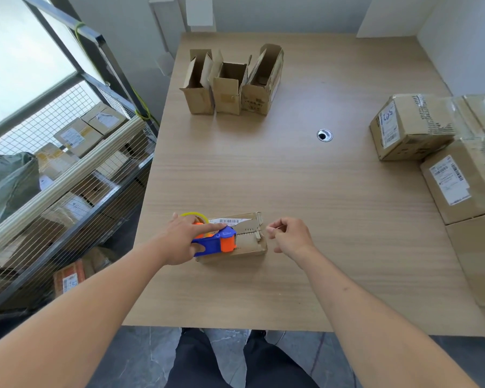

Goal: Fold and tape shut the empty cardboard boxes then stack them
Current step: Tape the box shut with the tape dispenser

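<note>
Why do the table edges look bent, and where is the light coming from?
Head view: the wide-angle lens bows the table edges and stretches the corners; daylight enters through the overexposed window at left; soft shadows only; the taped boxes at right look smeared.

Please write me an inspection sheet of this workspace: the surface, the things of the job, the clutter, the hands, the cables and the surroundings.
Surface: wooden table with a round cable hole.
Job's things: small box near the front edge, tape dispenser on top of it; three open boxes upright at the far side; closed boxes stacked at the right.
Clutter: nothing seen.
Hands: left hand holds the tape dispenser; right hand beside the small box, fingers curled, seems to pinch a tape end, not certain.
Cables: nothing seen.
Surroundings: wire cart with parcels at the left, window behind it.
</note>
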